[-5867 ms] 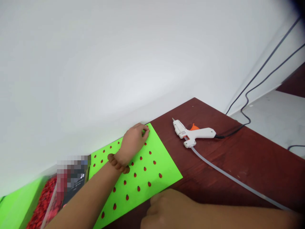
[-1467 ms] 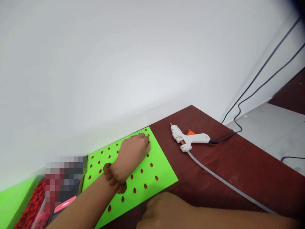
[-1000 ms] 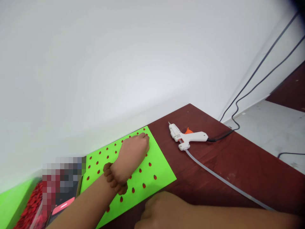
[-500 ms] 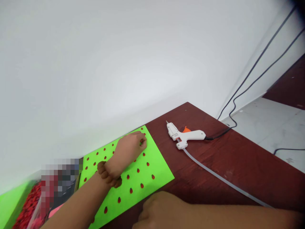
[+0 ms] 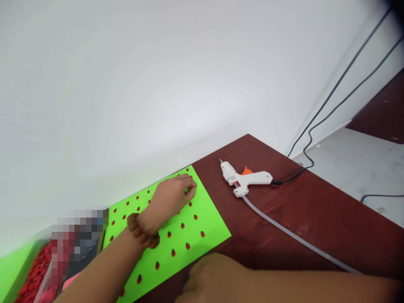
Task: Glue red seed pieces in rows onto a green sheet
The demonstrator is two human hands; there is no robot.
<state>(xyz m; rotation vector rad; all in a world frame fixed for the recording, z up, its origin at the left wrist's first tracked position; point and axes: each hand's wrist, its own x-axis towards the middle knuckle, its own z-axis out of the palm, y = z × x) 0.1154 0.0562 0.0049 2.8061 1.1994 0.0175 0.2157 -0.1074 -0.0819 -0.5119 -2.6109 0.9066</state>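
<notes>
A bright green sheet (image 5: 208, 219) dotted with rows of small red seeds lies on the dark red table. My left hand (image 5: 172, 198), a brown bead bracelet on its wrist, rests on the sheet near its far right corner. Thumb and forefinger are pinched together on the sheet; what they hold is too small to make out. My right hand (image 5: 214, 280) lies curled on the table at the sheet's near edge, fingers folded under and mostly hidden.
A white hot-glue gun (image 5: 244, 181) with an orange trigger lies on the table (image 5: 315, 219), a long glue stick (image 5: 290, 235) trailing behind it. Black cables (image 5: 318, 126) run up the white wall. A pile of red seeds (image 5: 31, 273) sits at far left.
My left hand has stayed at the sheet's far right corner, shifting only slightly, its fingers closing into a pinch. The view has drifted a little. My right hand has kept still.
</notes>
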